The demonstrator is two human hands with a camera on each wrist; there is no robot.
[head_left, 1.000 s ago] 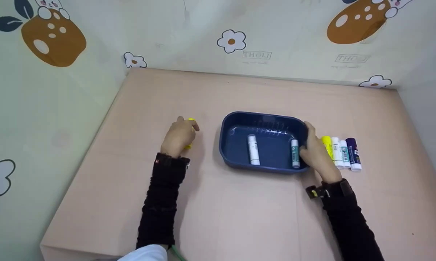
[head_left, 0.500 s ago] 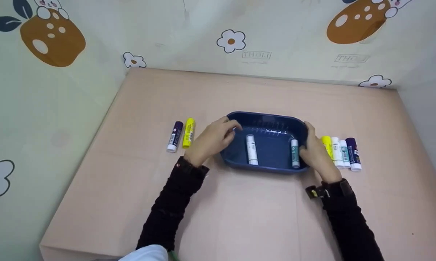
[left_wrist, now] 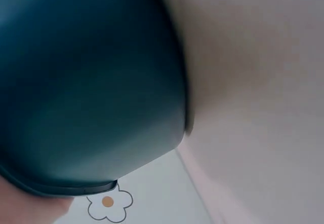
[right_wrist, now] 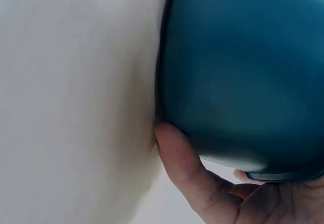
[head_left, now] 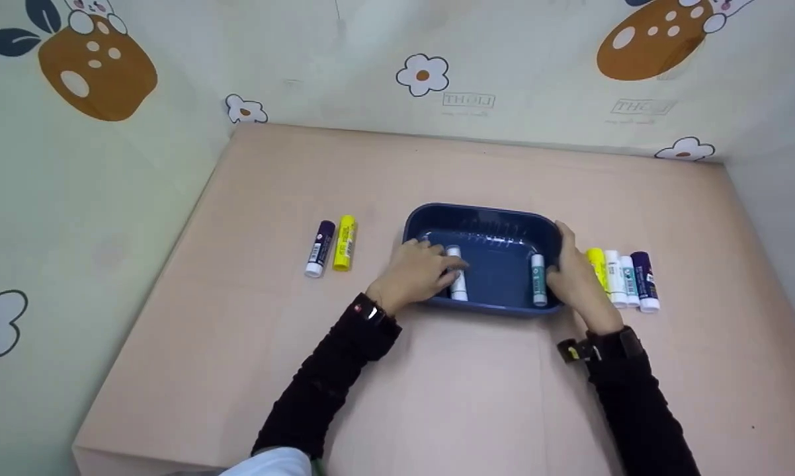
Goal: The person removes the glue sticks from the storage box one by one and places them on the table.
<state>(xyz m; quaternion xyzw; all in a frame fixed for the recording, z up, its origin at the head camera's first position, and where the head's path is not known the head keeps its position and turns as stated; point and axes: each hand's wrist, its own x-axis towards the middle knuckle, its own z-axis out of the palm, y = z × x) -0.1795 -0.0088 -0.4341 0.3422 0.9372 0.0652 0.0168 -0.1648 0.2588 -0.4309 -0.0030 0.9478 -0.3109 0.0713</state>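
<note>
A dark blue plastic tray [head_left: 497, 307] stands on the table, with a white glue stick [head_left: 459, 287] and a green-and-white glue stick [head_left: 538, 281] lying inside. My left hand [head_left: 414, 274] reaches over the tray's left wall, and one finger crosses the top of the white glue stick. Whether thumb and finger pinch it is hidden. At the right end my right hand [head_left: 579, 284] grips the tray wall; in the right wrist view a finger [right_wrist: 182, 168] lies along the outside. Only the tray's outer wall [left_wrist: 96, 107] and a bit of hand show in the left wrist view.
Left of the tray lie a dark purple glue stick [head_left: 319, 249] and a yellow glue stick [head_left: 344, 243]. To its right several glue sticks form a row: yellow [head_left: 596, 264], white [head_left: 614, 277], green-and-white [head_left: 628, 281] and dark purple [head_left: 644, 281]. A patterned wall [head_left: 344, 79] stands behind the table.
My left hand has come from the yellow glue stick on the left, moving right into the tray. The white glue stick has shifted slightly left. My right hand stays on the tray.
</note>
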